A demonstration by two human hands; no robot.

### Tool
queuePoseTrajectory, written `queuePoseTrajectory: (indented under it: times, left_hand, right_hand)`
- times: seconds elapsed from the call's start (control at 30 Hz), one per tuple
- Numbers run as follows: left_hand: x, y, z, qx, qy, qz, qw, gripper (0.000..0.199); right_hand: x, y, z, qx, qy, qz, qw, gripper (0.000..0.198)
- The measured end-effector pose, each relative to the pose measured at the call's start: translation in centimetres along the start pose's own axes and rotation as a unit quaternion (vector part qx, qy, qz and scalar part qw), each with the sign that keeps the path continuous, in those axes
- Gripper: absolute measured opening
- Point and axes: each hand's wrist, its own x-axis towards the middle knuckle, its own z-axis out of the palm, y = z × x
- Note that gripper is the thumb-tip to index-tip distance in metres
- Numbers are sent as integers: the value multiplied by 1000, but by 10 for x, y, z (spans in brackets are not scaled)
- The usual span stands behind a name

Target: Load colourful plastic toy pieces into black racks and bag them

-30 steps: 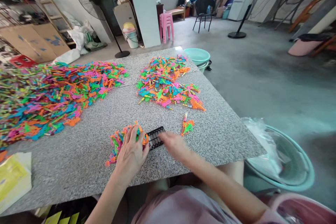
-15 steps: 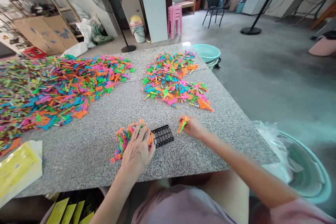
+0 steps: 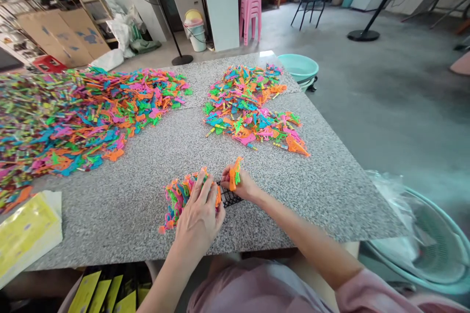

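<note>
My left hand [image 3: 201, 208] curves over a row of bright plastic toy pieces [image 3: 176, 200], fingers across the top and thumb at the near right side. The pieces stand packed side by side in orange, pink, green and blue; some show round orange ends. At the row's right end the black grid rack [image 3: 230, 197] sticks out, partly covered by my right hand [image 3: 240, 183]. That hand is closed on an orange and green toy piece [image 3: 234, 176], held upright above the rack, close to the row. Its exact shape is partly hidden by my fingers.
A large heap of toy pieces [image 3: 91, 122] spreads over the left of the speckled table [image 3: 147, 215]; a smaller heap [image 3: 253, 102] lies beyond my hands. A yellow-and-white packet [image 3: 29, 234] sits at left. Teal basins [image 3: 299, 66] and a basket [image 3: 436, 249] stand beyond the right edge.
My right hand has moved left with the orange and green toy piece, from beside the rack to over it. My left hand stays on the row; the view has shifted slightly.
</note>
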Motion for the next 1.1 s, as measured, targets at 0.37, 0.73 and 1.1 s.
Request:
queuePoseTrajectory:
  times: [0.37, 0.73, 1.1]
  left_hand:
    - [4, -3, 0, 7, -6, -3, 1000, 44]
    - [7, -8, 1, 21, 44, 32, 998, 40]
    - [4, -14, 8, 57, 74, 84, 992, 35]
  right_hand:
    - [28, -25, 14, -372, -110, -34, 921, 19]
    - [25, -31, 25, -400, -99, -18, 911, 24]
    - [-5, -16, -116, -573, 174, 128, 791, 32]
